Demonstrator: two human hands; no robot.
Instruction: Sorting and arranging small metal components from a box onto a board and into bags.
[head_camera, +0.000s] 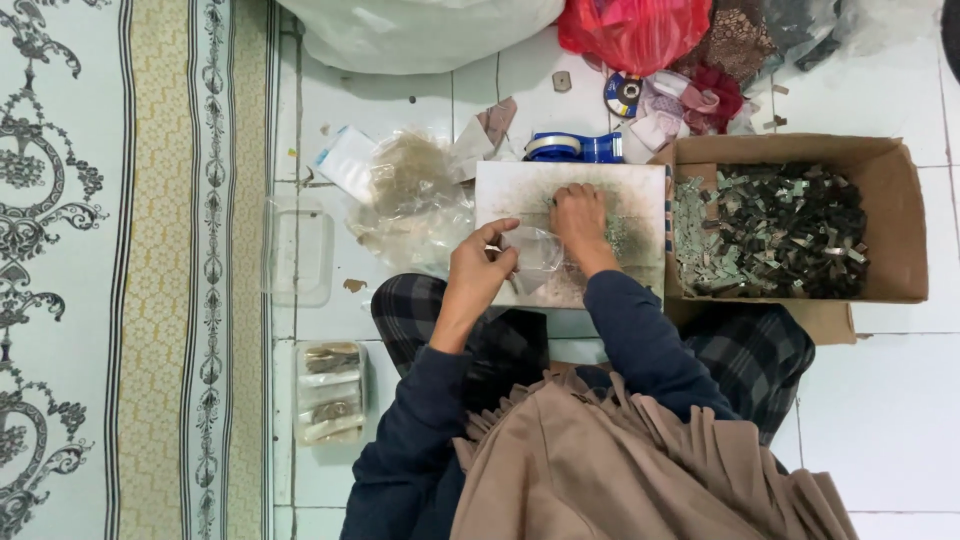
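The left hand (478, 268) pinches a small clear bag (533, 252) over the white board (520, 185) on the floor. The right hand (578, 215) presses down on little metal bits (622, 232) there, beside a cardboard box (895, 215).

Thin clear glossy plastic bag (535, 255) pinched by left hand (478, 270); matt white board (570, 215) speckled with small metal bits; at 3 o'clock brown matt cardboard box (890, 215) of dull metal clips (770, 230); glossy floor tiles (890, 400).
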